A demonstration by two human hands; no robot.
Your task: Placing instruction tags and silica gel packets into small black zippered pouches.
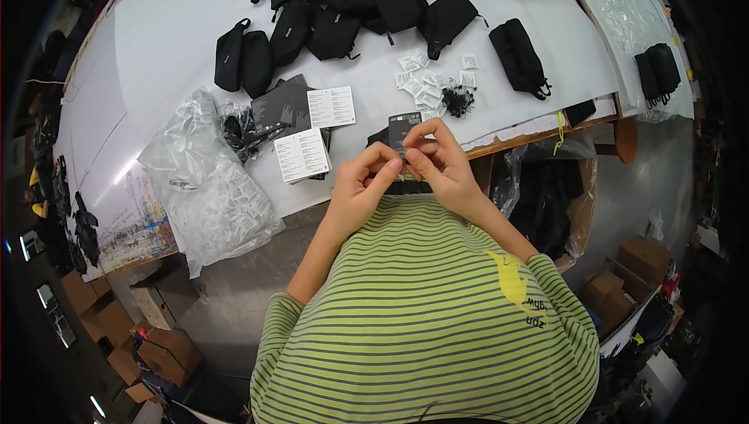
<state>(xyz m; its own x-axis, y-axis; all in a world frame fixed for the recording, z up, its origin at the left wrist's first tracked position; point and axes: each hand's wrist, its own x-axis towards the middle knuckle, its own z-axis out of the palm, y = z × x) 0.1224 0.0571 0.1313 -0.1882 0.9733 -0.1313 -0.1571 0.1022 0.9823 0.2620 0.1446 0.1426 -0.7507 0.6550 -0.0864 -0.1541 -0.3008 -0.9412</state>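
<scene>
My left hand [362,188] and my right hand [445,168] meet at the table's near edge, thumbs and forefingers pinched close together. What lies between the fingertips is too small and hidden to make out. Just behind them a dark printed hang tag [403,123] shows, partly covered by my fingers; I cannot tell whether it is held or lies on the table. A black fabric piece [378,137] sits beside it. Farther back are small white packets [425,87] and a bunch of black tag strings [459,99]. To the left are a stack of white printed cards [303,156] and dark cards [281,108].
Black zip pouches [316,14] are heaped at the back of the white table [175,14], with a single pouch [518,57] to the right. A clear plastic bag of packets [207,182] overhangs the near edge at left. An open carton [577,221] stands below the table at right.
</scene>
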